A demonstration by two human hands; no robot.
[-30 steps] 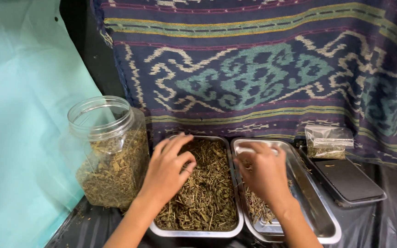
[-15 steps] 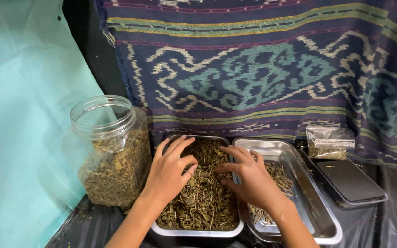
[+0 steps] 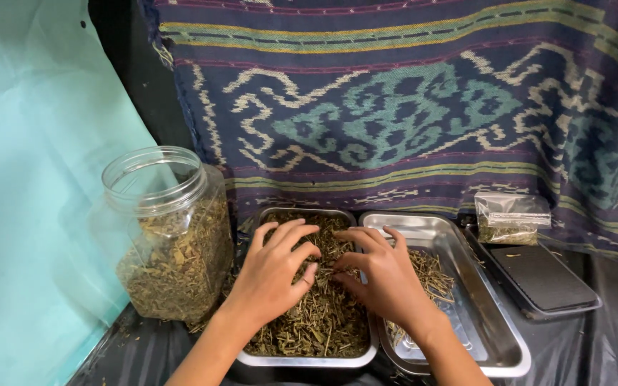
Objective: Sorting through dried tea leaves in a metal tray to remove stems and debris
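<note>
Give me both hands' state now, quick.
Left hand: open, fingers spread on the dried herbs.
Right hand: open, fingers in the same herbs.

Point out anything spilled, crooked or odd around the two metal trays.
A few dried herb bits lie scattered on the black sheet between the clear jar and the left tray, and a couple sit on the flat black tray at the right. Otherwise nothing stands out; both trays sit level.

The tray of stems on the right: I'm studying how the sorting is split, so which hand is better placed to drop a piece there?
Probably the right hand: its wrist already lies over the right tray, while the left hand sits over the herb-filled left tray.
</note>
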